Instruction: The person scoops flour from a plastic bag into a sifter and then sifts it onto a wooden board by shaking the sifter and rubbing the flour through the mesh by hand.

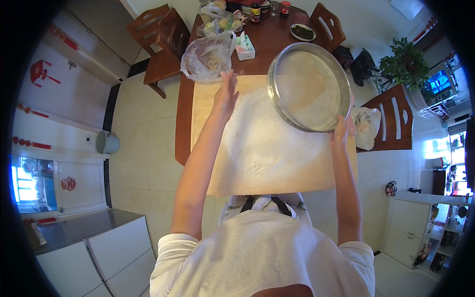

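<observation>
A large round metal flour sieve (282,107) is raised over the right part of a wooden board. My right hand (339,134) grips its rim at the lower right. Coarse brownish bits (313,87) lie on the mesh. Below, a wide patch of white flour (256,141) covers the middle of the board (274,185). My left hand (226,94) holds nothing, its fingers apart, over the board's far left part. Just beyond it lies a clear plastic bag (207,55) with light brown contents; whether the fingertips touch the bag I cannot tell.
The board rests on a brown wooden table (267,37). Further back are a tissue box (245,50), a bag of fruit (222,24), a sauce bottle (255,13) and a plate of dark food (303,32). A wooden chair (393,122) stands right, beside a white plastic bag (365,126).
</observation>
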Demonstrator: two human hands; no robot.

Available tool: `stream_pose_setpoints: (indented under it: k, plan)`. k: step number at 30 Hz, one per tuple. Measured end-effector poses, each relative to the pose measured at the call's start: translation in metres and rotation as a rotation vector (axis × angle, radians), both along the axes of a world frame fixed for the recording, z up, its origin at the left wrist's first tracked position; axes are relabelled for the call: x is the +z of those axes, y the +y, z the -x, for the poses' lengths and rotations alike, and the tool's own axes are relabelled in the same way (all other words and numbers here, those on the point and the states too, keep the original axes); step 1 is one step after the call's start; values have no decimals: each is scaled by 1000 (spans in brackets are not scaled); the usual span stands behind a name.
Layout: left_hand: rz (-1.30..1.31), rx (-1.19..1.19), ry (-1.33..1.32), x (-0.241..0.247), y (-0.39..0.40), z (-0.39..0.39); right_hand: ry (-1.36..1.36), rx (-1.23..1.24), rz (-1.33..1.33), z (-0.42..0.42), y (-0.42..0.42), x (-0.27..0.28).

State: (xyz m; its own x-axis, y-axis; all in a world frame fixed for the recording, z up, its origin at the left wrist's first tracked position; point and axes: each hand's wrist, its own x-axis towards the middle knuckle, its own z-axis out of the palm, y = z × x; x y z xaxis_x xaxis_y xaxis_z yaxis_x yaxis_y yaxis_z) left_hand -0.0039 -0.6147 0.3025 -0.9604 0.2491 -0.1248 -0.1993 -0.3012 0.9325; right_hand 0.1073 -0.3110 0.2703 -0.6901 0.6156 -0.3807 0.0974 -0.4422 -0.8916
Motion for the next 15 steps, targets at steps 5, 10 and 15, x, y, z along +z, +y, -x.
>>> stream_pose_setpoints:
  k: [5,10,15]
  plan:
    - [-26,-23,53,-3,1,1,-53,116,-256,-9,-3,-7]
    - [-50,0,70,-11,2,-3,41,60,-412,-11,-13,-24]
    - [-67,-60,-130,-30,-10,-14,114,221,-463,-25,-4,-59]
